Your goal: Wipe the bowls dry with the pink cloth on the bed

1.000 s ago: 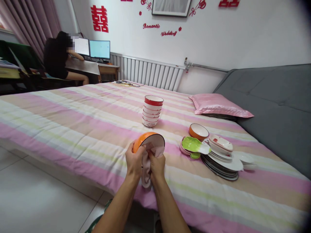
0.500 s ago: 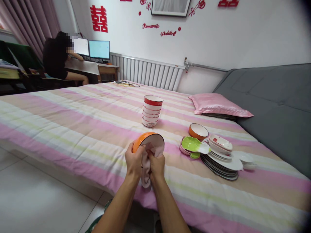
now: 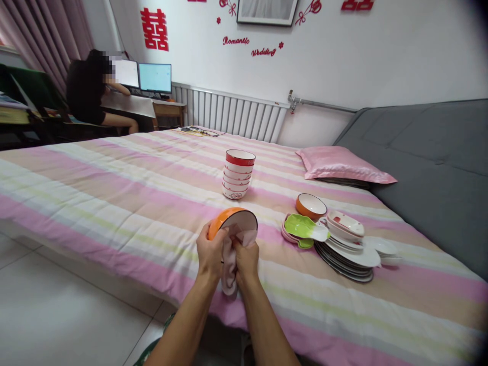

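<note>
An orange bowl [image 3: 220, 223] with a white inside and dark rim is tilted toward me over the near edge of the bed. My left hand [image 3: 210, 249] is closed on its left side. A pale pink cloth [image 3: 229, 269] is bunched in my right hand [image 3: 247, 256], which presses it into the bowl's lower rim; part of the cloth hangs down between my wrists. My right fingertips are partly hidden in the cloth. Just beyond the bowl stands an upright stack of white bowls [image 3: 236, 180], topped by one with a red band.
To the right are another orange bowl [image 3: 306, 208], green leaf-shaped dishes [image 3: 301, 227], small oblong dishes [image 3: 346, 223] and stacked plates [image 3: 343, 262]. A pink pillow [image 3: 343, 163] lies by the grey headboard [image 3: 430, 152]. Cables [image 3: 198, 131] rest at the far edge. A person [image 3: 86, 91] sits at a desk.
The view has shifted very slightly. My hands, the bowl and the cloth keep almost the same position.
</note>
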### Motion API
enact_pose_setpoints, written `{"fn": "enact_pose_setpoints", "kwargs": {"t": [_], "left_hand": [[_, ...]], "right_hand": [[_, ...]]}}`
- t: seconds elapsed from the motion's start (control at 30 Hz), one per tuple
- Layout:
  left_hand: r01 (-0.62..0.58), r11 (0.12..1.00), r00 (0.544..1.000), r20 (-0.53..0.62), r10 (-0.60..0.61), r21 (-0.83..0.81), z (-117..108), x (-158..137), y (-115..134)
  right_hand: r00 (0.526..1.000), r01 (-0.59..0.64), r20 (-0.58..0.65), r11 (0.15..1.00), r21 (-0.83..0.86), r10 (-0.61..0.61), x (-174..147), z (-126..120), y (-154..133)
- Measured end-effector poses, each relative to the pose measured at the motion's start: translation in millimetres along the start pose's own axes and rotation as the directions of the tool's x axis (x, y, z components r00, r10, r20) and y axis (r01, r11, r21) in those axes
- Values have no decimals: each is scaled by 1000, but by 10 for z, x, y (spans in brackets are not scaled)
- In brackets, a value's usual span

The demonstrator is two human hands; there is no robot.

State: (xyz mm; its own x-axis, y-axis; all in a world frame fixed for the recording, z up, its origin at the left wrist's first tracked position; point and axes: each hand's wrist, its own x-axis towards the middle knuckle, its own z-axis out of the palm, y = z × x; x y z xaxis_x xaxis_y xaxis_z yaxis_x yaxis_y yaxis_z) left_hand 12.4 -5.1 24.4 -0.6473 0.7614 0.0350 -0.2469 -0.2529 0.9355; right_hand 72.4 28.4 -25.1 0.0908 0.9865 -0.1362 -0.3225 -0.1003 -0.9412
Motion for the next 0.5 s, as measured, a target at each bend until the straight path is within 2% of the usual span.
{"fn": "enact_pose_setpoints", "kwargs": {"t": [0.27, 0.5], "left_hand": [[-72, 997, 994, 84, 69, 37, -8, 11, 49], [-37, 999, 997, 73, 35, 35, 0, 13, 17]], "right_hand": [[997, 75, -17, 995, -70, -77, 97, -70, -66], [986, 150, -56, 984, -96, -156, 210, -136, -53]]}}
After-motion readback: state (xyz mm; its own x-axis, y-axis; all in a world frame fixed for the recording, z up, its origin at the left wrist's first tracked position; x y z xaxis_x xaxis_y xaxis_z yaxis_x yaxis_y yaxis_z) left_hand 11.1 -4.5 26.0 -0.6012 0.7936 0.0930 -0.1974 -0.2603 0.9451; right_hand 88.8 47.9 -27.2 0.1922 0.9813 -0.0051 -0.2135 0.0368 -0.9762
